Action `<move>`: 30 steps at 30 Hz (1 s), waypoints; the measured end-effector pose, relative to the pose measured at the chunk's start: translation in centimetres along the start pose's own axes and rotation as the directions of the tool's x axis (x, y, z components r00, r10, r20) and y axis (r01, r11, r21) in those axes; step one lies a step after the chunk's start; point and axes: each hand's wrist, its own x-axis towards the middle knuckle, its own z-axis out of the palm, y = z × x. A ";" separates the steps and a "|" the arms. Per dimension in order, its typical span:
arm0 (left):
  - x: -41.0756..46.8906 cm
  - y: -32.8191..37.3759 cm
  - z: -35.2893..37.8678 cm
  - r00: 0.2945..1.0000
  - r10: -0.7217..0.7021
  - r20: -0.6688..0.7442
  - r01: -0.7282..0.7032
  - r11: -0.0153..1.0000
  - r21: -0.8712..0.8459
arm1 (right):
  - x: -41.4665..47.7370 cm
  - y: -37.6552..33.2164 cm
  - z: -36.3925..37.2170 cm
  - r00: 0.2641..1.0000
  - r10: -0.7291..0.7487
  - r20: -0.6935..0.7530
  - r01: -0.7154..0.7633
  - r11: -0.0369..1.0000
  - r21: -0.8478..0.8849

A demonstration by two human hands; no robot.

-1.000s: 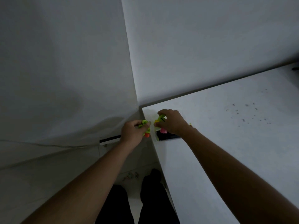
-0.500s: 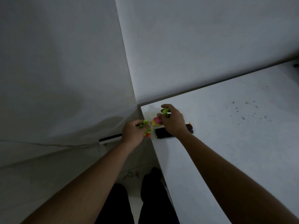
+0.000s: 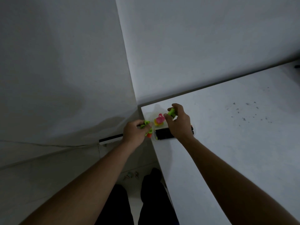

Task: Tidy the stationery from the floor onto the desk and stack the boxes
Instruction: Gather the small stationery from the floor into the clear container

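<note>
Both arms reached toward the near corner of a white surface (image 3: 227, 143) set against pale walls (image 3: 194, 46). The right hand (image 3: 178, 123) hovered over that corner, its fingers pinched around a small green piece (image 3: 171, 112); what kind of stationery it was could not be made out. The left hand (image 3: 134, 132), held just off the edge of the surface, was closed around a small bunch of green and orange pieces (image 3: 148, 129), their ends sticking out past the fingers. Between the two hands, a pink and yellow cluster (image 3: 159, 121) lay on the surface near the corner. Just behind it, a black box (image 3: 163, 133) rested flat on the surface, partly hidden under the right wrist. Dark specks (image 3: 246, 111) dotted the surface farther to the right, well apart from the hands. Below, the person's dark trouser legs (image 3: 151, 200) stood on the floor (image 3: 48, 176) beside the surface, with a few small items (image 3: 130, 175) lying on the floor just ahead of them, too dim to identify. A dark strip (image 3: 110, 138) ran along the foot of the left wall.
</note>
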 end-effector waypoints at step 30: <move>1.0 -0.8 0.0 1.000 -0.004 0.031 0.006 0.997 -0.075 | 0.4 1.6 0.6 1.000 -0.016 -0.006 0.014 0.948 -0.318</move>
